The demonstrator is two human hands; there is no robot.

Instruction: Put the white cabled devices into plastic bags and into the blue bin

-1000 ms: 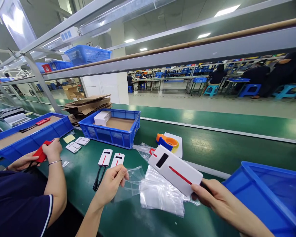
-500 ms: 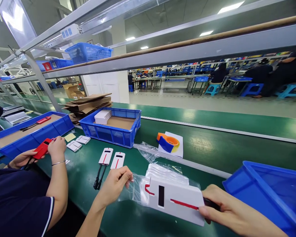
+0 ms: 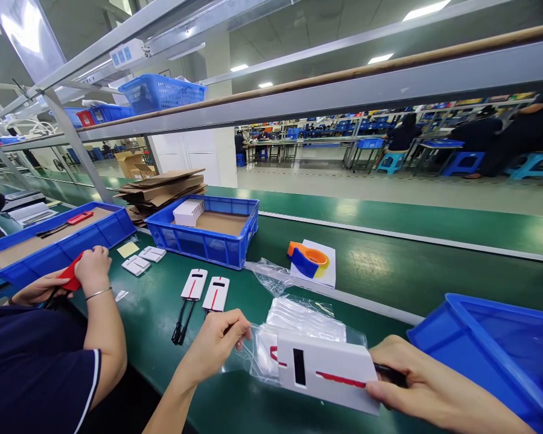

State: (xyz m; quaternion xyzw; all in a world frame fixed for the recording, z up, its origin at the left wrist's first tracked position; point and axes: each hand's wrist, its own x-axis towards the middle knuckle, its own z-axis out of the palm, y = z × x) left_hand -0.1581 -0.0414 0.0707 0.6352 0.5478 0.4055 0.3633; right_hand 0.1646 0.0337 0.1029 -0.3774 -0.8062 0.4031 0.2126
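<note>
My right hand (image 3: pixel 416 383) grips the right end of a white card pack with a red strip and a black slot (image 3: pixel 330 374), with a black cord end under my fingers. The card's left end sits inside the mouth of a clear plastic bag (image 3: pixel 260 355). My left hand (image 3: pixel 217 343) pinches that bag's left edge and holds it just above the green belt (image 3: pixel 389 265). A stack of clear bags (image 3: pixel 308 319) lies right behind the card.
Two more white card packs (image 3: pixel 206 289) with black cords lie left of my hand. A blue bin (image 3: pixel 206 226) stands behind them, another blue bin (image 3: pixel 493 355) at right. An orange and blue tape dispenser (image 3: pixel 308 259) rests on white paper. A co-worker's hands (image 3: pixel 79 274) hold a red item at left.
My right hand has lowered the white card from a raised tilt and pushed its left end into the bag that my left hand holds. The co-worker's hands shifted slightly.
</note>
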